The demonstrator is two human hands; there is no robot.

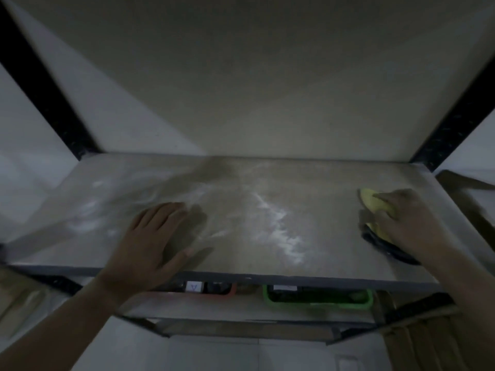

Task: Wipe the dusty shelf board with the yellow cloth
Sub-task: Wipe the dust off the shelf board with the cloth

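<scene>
Dust lies in a pale, broken streak (pixel 278 228) across the middle of the shelf board (pixel 316 183), between the two hands and well apart from the right grip. The right hand (pixel 409 223) is closed down over the yellow cloth (pixel 375 203), fingers curled across its top and pressing it flat to the board near the right-hand edge. Yellow folds show above and below the fingers; a darker part of the cloth, or its shadow, trails toward the near edge, and I cannot tell which. In my judgement the cloth is bunched under the palm so that pressure falls on a thick pad rather than on a loose sheet.

The left hand (pixel 152 242) holds nothing. It lies open, palm down, fingers spread, on the near-left part of the board, well apart from the cloth. This looks like a bracing hold, steadying the person or the shelf while the other arm works.

Fainter pale smears (pixel 91 210) sit beyond the left hand, on the far side from the cloth. The board directly beside the right grip appears cleaner, though the picture is dim and blurred.

Below the board, a green bin (pixel 318 297) and an orange-rimmed bin (pixel 211 290) stand on the lower shelf, clear of the work.

Assessment: wiping is under way, with the central streak and the left portion outstanding.
</scene>
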